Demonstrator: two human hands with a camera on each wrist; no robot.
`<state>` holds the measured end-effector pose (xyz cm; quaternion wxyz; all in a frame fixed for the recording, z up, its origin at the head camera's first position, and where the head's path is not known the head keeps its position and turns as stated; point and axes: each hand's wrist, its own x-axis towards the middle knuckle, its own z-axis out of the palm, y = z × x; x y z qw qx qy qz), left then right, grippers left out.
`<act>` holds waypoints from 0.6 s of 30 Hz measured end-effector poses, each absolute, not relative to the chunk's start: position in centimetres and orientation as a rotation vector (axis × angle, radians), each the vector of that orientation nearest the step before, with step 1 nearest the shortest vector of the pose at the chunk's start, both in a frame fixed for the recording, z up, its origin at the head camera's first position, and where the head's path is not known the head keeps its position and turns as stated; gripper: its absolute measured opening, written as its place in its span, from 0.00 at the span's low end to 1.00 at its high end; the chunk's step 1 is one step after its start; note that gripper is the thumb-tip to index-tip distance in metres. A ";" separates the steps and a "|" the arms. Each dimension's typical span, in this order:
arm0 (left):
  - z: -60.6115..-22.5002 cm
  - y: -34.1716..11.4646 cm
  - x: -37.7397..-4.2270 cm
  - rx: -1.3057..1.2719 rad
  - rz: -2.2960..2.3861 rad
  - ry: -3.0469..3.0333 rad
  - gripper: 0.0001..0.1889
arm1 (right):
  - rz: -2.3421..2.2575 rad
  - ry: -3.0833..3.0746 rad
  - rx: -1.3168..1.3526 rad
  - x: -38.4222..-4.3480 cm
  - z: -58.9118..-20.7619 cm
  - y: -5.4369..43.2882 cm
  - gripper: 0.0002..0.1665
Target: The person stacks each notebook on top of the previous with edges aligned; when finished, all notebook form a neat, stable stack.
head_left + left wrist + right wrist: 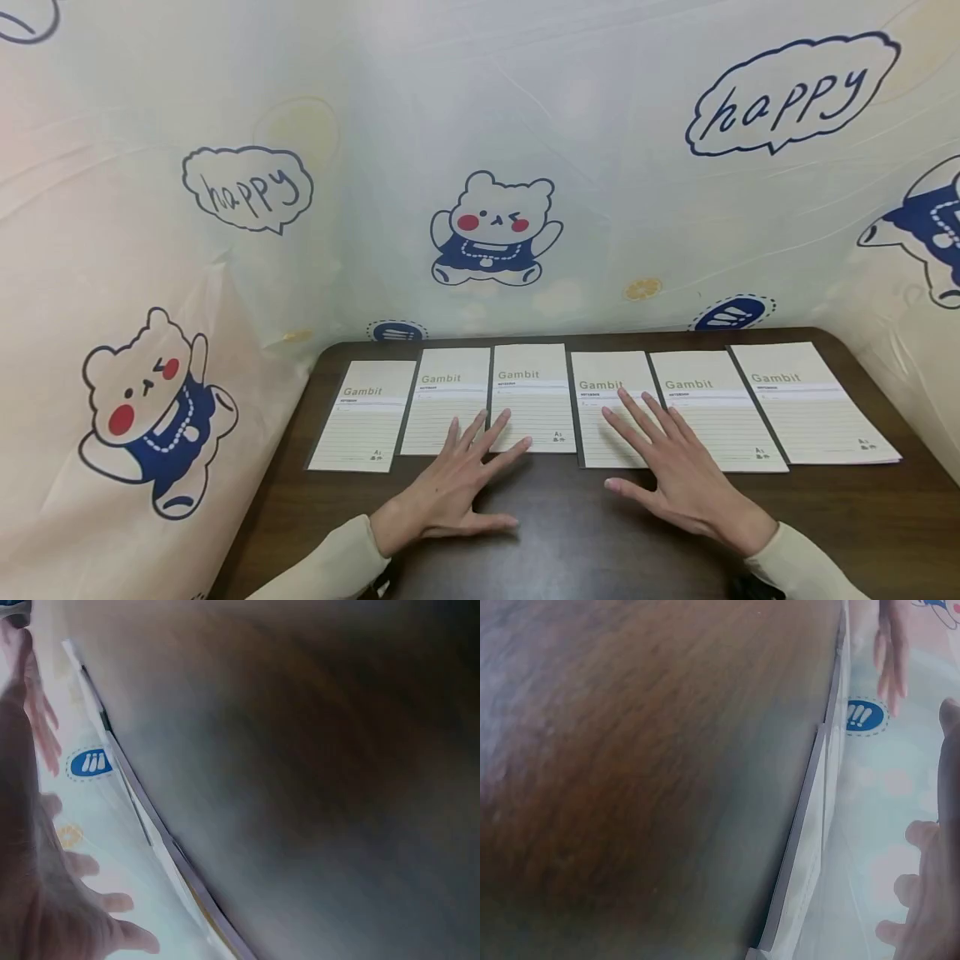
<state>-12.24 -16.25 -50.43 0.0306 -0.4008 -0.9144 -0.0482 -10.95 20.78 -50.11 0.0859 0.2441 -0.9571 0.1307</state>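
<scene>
Several cream notebooks marked "Gambit" lie in a row on the dark table, near its far edge. My left hand (453,492) has its fingers spread, and its fingertips overlap the lower parts of the second notebook (427,425) and third notebook (528,400) from the left. Spread as well, my right hand (682,471) overlaps the fourth notebook (600,446) and fifth notebook (742,425). Neither hand grips anything. In the wrist views, the left hand (71,907) and right hand (934,892) show with fingers extended beside the notebooks' edges.
The leftmost notebook (356,429) and rightmost notebook (817,425) lie out beyond the hands. A dark wooden table (570,542) extends toward me. Behind it hangs a pale curtain (615,167) printed with bears and "happy" bubbles.
</scene>
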 end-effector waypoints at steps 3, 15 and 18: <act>-50.4 -16.2 -12.2 -1.180 -0.320 -2.920 0.50 | 0.433 -2.848 0.733 -11.0 -50.3 20.7 0.53; -50.3 -15.8 -12.1 -1.087 -0.494 -3.031 0.45 | 0.695 -2.931 0.869 -11.2 -51.5 17.8 0.49; -50.3 -15.6 -12.1 -1.109 -0.498 -3.062 0.44 | 0.718 -2.924 0.953 -11.2 -51.8 17.0 0.47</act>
